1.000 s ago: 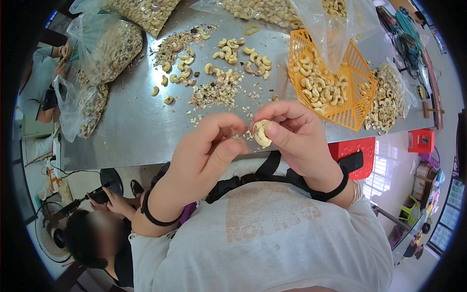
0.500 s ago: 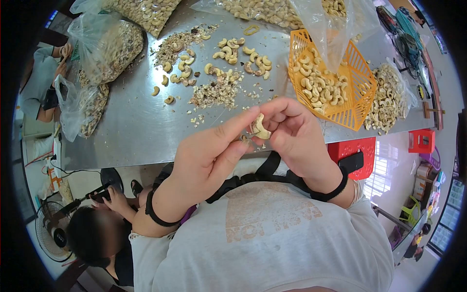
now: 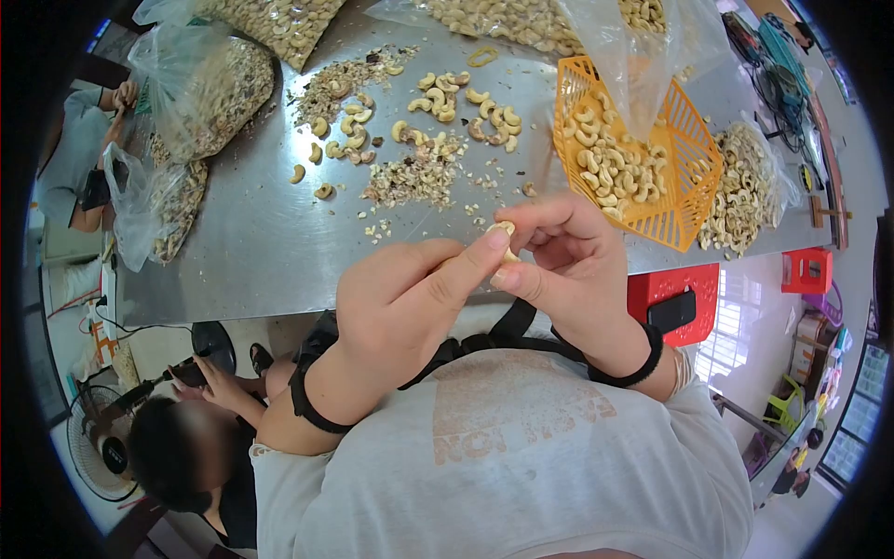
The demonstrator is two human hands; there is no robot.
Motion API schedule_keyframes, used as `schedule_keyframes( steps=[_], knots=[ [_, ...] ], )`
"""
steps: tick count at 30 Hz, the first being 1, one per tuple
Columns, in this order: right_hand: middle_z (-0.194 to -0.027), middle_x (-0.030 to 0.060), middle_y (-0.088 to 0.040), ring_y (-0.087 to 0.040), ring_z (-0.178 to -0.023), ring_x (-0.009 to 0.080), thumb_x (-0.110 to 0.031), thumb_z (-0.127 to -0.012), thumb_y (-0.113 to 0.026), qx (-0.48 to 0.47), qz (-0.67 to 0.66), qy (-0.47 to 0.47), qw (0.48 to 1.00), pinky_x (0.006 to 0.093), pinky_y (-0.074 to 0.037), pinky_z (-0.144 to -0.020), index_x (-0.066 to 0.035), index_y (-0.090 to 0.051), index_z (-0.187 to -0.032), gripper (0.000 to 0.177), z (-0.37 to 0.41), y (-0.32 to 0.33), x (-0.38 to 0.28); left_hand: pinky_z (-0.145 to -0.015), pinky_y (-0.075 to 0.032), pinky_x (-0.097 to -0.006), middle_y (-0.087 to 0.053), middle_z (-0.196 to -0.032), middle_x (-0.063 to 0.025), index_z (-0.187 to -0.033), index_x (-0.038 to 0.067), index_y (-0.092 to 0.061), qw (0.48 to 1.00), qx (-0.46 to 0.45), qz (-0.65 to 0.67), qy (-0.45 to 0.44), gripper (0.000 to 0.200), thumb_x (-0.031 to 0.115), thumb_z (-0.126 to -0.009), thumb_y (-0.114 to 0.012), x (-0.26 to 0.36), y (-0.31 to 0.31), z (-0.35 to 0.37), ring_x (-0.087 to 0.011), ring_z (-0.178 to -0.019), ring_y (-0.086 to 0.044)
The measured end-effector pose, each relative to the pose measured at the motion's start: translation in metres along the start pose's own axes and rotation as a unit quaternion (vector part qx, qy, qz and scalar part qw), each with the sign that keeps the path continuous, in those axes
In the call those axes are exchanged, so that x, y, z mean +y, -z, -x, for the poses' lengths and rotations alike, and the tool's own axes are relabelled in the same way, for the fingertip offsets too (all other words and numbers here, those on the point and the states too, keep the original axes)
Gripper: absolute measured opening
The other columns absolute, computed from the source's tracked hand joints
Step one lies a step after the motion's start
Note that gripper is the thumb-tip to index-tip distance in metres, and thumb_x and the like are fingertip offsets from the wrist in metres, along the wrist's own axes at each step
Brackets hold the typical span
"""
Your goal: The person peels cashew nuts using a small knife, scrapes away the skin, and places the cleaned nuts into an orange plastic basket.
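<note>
Between my two hands, over the front edge of the metal table (image 3: 270, 270), is a cashew (image 3: 507, 244), partly covered by fingers. My left hand (image 3: 400, 293) presses its thumb against the nut. My right hand (image 3: 568, 256) pinches the same nut between thumb and fingers. Beyond my hands lie a heap of small broken bits (image 3: 410, 182) and loose groups of cashews (image 3: 438, 96). To the right, a yellow plastic basket (image 3: 694, 200) holds many cashews.
Filled clear bags stand at the left (image 3: 219, 98) and back (image 3: 503, 23). A cashew pile (image 3: 740, 186) lies right of the basket. A phone (image 3: 672, 310) rests on a red stool (image 3: 703, 279). A seated person (image 3: 177, 447) is at lower left, near a fan (image 3: 98, 443).
My left hand has turned, its thumb now over the cashew, which shows less. My right fingers have closed in around it. A small brownish piece now lies on the table beyond my right hand.
</note>
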State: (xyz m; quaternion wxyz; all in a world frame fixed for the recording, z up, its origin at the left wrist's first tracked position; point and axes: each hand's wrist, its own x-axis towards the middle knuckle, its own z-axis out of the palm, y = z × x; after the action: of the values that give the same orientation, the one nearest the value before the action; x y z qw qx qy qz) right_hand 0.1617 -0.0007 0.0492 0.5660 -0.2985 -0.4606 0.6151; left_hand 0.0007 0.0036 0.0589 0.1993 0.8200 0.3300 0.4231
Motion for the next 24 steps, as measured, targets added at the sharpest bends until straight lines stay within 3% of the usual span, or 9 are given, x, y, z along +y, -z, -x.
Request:
schedule_keyframes(
  steps=[3,5,6,8,9,12,17,24],
  knots=[
    [-0.085,0.0057,-0.056,-0.053,-0.078,0.0104,-0.001,-0.069,-0.066,-0.003,0.000,0.006,1.000,0.0225,-0.045,-0.069,0.001,-0.051,-0.093,0.028,0.000,0.000,0.001,-0.049,-0.043,-0.0239,-0.059,-0.074,-0.0087,-0.105,0.005,-0.056,1.000,-0.003,-0.019,0.008,0.038,-0.003,-0.068,-0.057,0.004,0.001,0.001,-0.0188,-0.058,-0.056],
    [-0.085,0.0061,-0.056,-0.053,-0.078,0.0106,-0.001,-0.069,-0.065,-0.009,-0.006,-0.009,1.000,0.0230,-0.045,-0.069,0.001,-0.051,-0.092,0.027,0.000,0.000,-0.001,-0.055,-0.044,-0.0225,-0.060,-0.080,-0.0090,-0.104,0.004,-0.056,0.990,-0.019,0.078,0.113,0.033,-0.002,-0.072,-0.054,0.011,0.004,-0.002,-0.0170,-0.064,-0.057],
    [-0.085,0.0066,-0.056,-0.053,-0.078,0.0107,-0.002,-0.070,-0.065,-0.016,-0.011,-0.024,1.000,0.0235,-0.045,-0.069,0.001,-0.051,-0.092,0.027,0.000,0.000,-0.002,-0.055,-0.044,-0.0225,-0.060,-0.080,-0.0090,-0.104,0.004,-0.056,0.990,-0.019,0.078,0.113,0.033,-0.002,-0.072,-0.054,0.010,0.004,0.000,-0.0170,-0.064,-0.057],
    [-0.086,0.0071,-0.056,-0.054,-0.078,0.0114,-0.002,-0.071,-0.064,-0.022,-0.069,-0.073,0.995,0.0241,-0.045,-0.069,0.001,-0.050,-0.093,0.026,-0.001,0.002,-0.001,-0.061,-0.044,-0.0217,-0.060,-0.086,-0.0092,-0.107,0.003,-0.054,0.936,-0.017,0.271,0.225,0.030,-0.001,-0.077,-0.051,0.006,0.005,0.004,-0.0151,-0.071,-0.058],
    [-0.086,0.0076,-0.056,-0.054,-0.078,0.0120,-0.003,-0.072,-0.063,-0.029,-0.126,-0.121,0.984,0.0248,-0.045,-0.069,0.000,-0.050,-0.093,0.025,-0.002,0.003,-0.001,-0.061,-0.044,-0.0217,-0.060,-0.086,-0.0092,-0.107,0.003,-0.054,0.936,-0.017,0.272,0.225,0.030,-0.001,-0.077,-0.051,0.006,0.005,0.004,-0.0151,-0.071,-0.058],
    [-0.086,0.0081,-0.056,-0.055,-0.078,0.0136,-0.005,-0.074,-0.061,-0.044,-0.160,-0.119,0.979,0.0255,-0.046,-0.069,0.000,-0.049,-0.094,0.024,-0.003,0.005,0.000,-0.065,-0.044,-0.0214,-0.060,-0.090,-0.0091,-0.109,0.002,-0.052,0.934,-0.022,0.273,0.230,0.029,0.000,-0.080,-0.047,0.005,0.007,0.003,-0.0138,-0.075,-0.057],
    [-0.086,0.0079,-0.056,-0.056,-0.077,0.0145,-0.007,-0.075,-0.060,-0.042,-0.168,-0.127,0.977,0.0257,-0.046,-0.069,0.000,-0.049,-0.095,0.024,-0.004,0.006,0.000,-0.066,-0.044,-0.0223,-0.059,-0.092,-0.0104,-0.112,0.003,-0.049,0.960,-0.044,0.221,0.168,0.034,0.000,-0.078,-0.049,0.004,0.006,0.001,-0.0158,-0.075,-0.058],
    [-0.087,0.0071,-0.055,-0.055,-0.078,0.0133,-0.007,-0.076,-0.060,-0.040,-0.169,-0.131,0.976,0.0249,-0.046,-0.068,-0.001,-0.049,-0.095,0.023,-0.004,0.007,0.001,-0.061,-0.044,-0.0225,-0.059,-0.088,-0.0110,-0.114,0.004,-0.048,0.959,-0.039,0.221,0.174,0.039,-0.001,-0.075,-0.052,0.006,0.004,0.000,-0.0185,-0.070,-0.058]
  ],
)
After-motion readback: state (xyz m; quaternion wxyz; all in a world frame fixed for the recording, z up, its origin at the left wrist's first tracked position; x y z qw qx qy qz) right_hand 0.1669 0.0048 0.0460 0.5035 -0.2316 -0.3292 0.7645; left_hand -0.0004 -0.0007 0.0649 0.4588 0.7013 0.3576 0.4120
